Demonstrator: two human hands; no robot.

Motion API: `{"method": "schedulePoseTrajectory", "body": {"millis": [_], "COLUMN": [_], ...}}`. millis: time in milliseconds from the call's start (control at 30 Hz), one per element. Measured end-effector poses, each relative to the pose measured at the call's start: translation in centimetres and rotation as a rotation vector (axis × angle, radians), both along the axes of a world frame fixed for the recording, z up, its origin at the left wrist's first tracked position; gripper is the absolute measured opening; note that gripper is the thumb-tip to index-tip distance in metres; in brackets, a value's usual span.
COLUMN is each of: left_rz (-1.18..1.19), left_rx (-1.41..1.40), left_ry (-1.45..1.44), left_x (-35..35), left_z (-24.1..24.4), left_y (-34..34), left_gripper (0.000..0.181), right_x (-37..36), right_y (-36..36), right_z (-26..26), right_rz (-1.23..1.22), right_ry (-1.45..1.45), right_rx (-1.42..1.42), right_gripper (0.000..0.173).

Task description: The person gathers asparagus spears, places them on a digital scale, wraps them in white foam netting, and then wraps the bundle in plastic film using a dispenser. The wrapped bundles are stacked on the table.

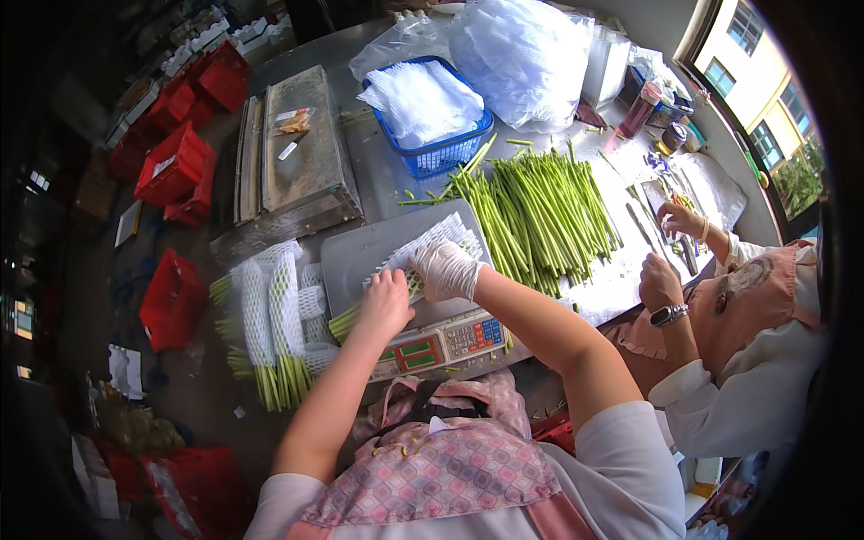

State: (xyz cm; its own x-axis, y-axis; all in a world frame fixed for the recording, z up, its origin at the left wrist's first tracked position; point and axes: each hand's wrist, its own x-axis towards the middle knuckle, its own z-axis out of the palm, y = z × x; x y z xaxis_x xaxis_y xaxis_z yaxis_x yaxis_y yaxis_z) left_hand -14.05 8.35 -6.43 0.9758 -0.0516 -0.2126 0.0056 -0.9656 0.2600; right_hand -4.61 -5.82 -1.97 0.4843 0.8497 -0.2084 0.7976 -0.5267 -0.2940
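My bare left hand (pixel 386 305) grips the near end of a white foam net sleeve, where green stalks (pixel 345 321), apparently asparagus, stick out. In a white glove, my right hand (pixel 445 270) holds the same sleeve (pixel 432 239) farther up. Both are over the grey platter (pixel 358 246) of an electronic scale, whose keypad (pixel 472 336) faces me. Left of the scale lie several netted bundles (pixel 273 317), some crosswise under others. Loose green stalks (pixel 547 209) are heaped on the table just right of the platter.
Behind the scale stands a blue basket (pixel 439 162) of foam nets, beside a large bag (pixel 520 61). A metal-topped device (pixel 300 142) occupies the back left. At right, a co-worker's hands (pixel 661 280) are near knives (pixel 644 226). Red crates (pixel 172 297) stand on the floor.
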Motion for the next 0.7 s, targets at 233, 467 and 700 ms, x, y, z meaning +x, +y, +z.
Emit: {"method": "schedulePoseTrajectory", "body": {"millis": [233,467,700], "left_rz": [-0.151,-0.036,-0.01], "left_rx": [-0.263,0.019,0.047], "left_ry": [0.243,0.089,-0.141], "left_x": [1.4,-0.7,-0.8], "left_z": [1.3,3.6,-1.1], "left_y": [4.5,0.3,-0.1], "left_gripper": [0.063,0.066,0.053], "right_x": [0.9,0.9,-1.5], "right_y": [-0.8,0.2,-1.6], "right_z": [-2.0,-1.4,-3.4], "right_rz": [-0.004,0.019,0.027], "right_ry": [0.097,0.115,-0.148], "right_rx": [0.086,0.074,0.145], "right_gripper": [0.037,0.031,0.045]}}
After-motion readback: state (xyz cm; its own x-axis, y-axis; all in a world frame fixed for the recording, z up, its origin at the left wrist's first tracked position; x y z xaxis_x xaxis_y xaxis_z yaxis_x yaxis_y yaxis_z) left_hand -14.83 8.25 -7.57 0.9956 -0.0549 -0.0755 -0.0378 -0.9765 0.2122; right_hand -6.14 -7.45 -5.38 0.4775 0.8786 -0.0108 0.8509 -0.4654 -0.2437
